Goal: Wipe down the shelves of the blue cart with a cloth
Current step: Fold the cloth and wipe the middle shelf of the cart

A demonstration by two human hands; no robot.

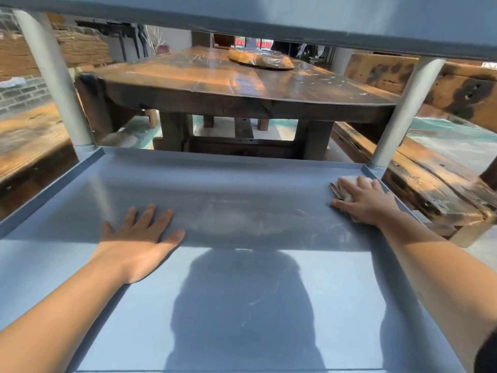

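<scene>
Left post [51, 76]: a pale grey tube standing upright at the far left corner of the shelf [242, 189], reaching up to the underside of the shelf above.

Left hand [139, 238]: laid palm down on the blue shelf, left of centre. Fingers spread wide and flat, pointing away from the person. It holds nothing.

Shelf: a flat blue tray with a low raised rim. The near half lies in sunlight and carries the person's shadow. The far half is shaded and shows pale dusty streaks between the two hands.

Table [228, 84]: dark wood, standing beyond the cart and seen between the two posts.

Right hand [365, 200]: pressed palm down on a cloth [345, 189] in the far right corner of the shelf, just beside the rim. Fingers extended and slightly apart, flat over the cloth, not curled around it. The light cloth shows past the fingertips and at the thumb side.

Right post [403, 111]: pale grey, at the far right corner, just behind the cloth
</scene>
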